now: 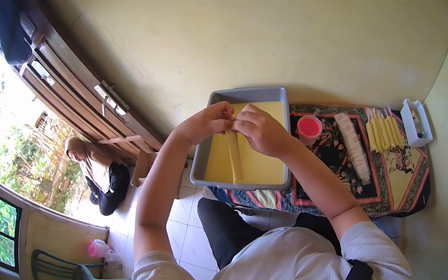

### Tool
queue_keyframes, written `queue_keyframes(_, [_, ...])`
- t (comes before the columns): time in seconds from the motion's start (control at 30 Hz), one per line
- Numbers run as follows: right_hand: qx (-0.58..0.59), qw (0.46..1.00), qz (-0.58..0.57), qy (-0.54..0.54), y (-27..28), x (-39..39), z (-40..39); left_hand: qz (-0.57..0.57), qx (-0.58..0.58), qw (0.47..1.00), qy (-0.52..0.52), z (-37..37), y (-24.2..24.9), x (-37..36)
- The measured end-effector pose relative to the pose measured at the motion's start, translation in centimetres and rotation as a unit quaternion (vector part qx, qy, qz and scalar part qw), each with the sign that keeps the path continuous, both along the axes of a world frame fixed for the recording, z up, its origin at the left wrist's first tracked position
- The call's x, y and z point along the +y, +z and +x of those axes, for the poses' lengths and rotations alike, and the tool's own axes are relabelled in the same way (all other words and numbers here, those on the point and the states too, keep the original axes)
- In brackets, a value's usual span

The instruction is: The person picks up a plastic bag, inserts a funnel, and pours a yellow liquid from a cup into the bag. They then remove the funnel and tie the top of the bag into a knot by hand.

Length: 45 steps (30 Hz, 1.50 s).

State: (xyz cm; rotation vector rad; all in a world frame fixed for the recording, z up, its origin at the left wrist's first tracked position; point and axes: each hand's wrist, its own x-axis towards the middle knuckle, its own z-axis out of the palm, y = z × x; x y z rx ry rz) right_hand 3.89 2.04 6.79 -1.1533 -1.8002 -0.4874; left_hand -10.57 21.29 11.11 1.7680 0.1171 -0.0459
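Both hands meet above the far end of a grey tray (284, 106) filled with pale yellow liquid (258, 161). Left hand (210, 121) and right hand (258, 128) are together, fingertips pinched on the top of a long narrow plastic tube bag (234, 156) that hangs down from them over the tray, full of the same yellow liquid. Its lower end seems to rest in or near the liquid; cannot tell which. Tray sits on a patterned cloth (331, 151) spread on the floor, just in front of the person's knees. Right of tray: pink cup (309, 127), touching or just beside the tray rim. Further right, a flat pack of clear bags (353, 147), then a row of filled yellow tubes (383, 133) lying side by side, then a small white tray (416, 121) at the cloth's edge. Risk, as judged: the neck is held by fingertips alone, so a slack pinch could let the full tube slip and spill into the tray or onto the cloth; squeezing the body could push liquid out the open top. Pose: both forearms reach forward, elbows bent, wrists turned inward, thumbs and forefingers closed at the tube's neck. Another person sits by the open door (77, 88), well apart; green chair (74, 277) near the wall.
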Motion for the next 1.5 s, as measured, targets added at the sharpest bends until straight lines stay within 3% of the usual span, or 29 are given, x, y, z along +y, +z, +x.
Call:
queue_keyframes(0.13, [-0.048, 0.999, 0.022, 0.005, -0.1, 0.3, 0.8, -0.036, 0.031, 0.998, 0.04, 0.0, -0.6, -0.2])
queue_keyframes(0.33, [-0.108, 0.994, 0.016, 0.003, 0.1, 0.9, 1.9, 0.081, 0.046, 0.991, 0.095, 0.9, -0.9, -0.3])
queue_keyframes(0.43, [-0.12, 0.992, 0.025, 0.002, 0.2, 1.0, 2.2, 0.048, 0.088, 0.987, 0.123, 1.0, -0.2, -0.8])
queue_keyframes(0.53, [-0.122, 0.992, 0.029, -0.002, 0.5, 1.0, 2.8, -0.127, 0.086, 0.976, 0.153, 0.7, -0.2, -0.8])
queue_keyframes(0.87, [-0.126, 0.991, 0.028, -0.026, 0.6, 1.3, 3.8, -0.302, -0.009, 0.931, 0.206, 0.8, -3.6, -1.3])
queue_keyframes(1.13, [0.085, 0.996, 0.011, 0.003, -0.9, 1.8, 3.0, -0.232, -0.102, 0.929, 0.27, 0.5, -5.8, -3.2])
queue_keyframes(1.27, [0.158, 0.986, 0.04, -0.029, -1.5, 1.7, 1.5, -0.222, -0.127, 0.927, 0.274, 0.5, -7.3, -3.3])
queue_keyframes(1.5, [0.322, 0.946, -0.02, -0.026, -3.4, 1.3, 0.5, -0.145, -0.145, 0.938, 0.279, 0.1, -6.3, -5.1])
